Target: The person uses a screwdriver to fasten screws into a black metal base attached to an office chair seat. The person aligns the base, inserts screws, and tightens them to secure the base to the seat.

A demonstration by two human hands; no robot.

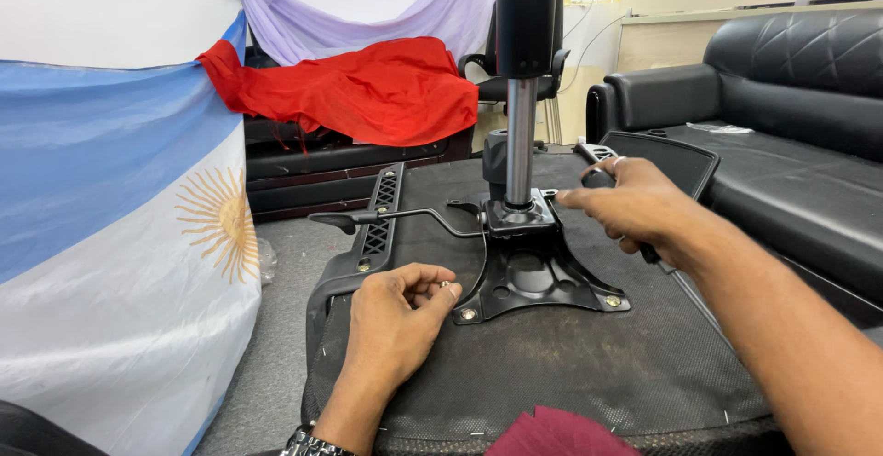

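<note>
An upturned office chair seat (589, 364) lies in front of me, its black fabric underside facing up. A black metal mechanism plate (533, 277) is fixed on it, with a gas cylinder column (521, 97) rising upright and a bent lever (386, 219) sticking out left. My left hand (395, 323) rests on the seat by the plate's near left corner, pinching a small bolt (443, 284) between its fingertips. My right hand (635, 206) hovers right of the column, closed around a dark-handled tool (598, 178).
A black armrest (368, 244) runs along the seat's left edge. A black leather sofa (782, 115) stands at the right. Blue-and-white cloth with a sun emblem (120, 235) hangs at the left, with red cloth (359, 88) behind. A maroon cloth (561, 433) lies near me.
</note>
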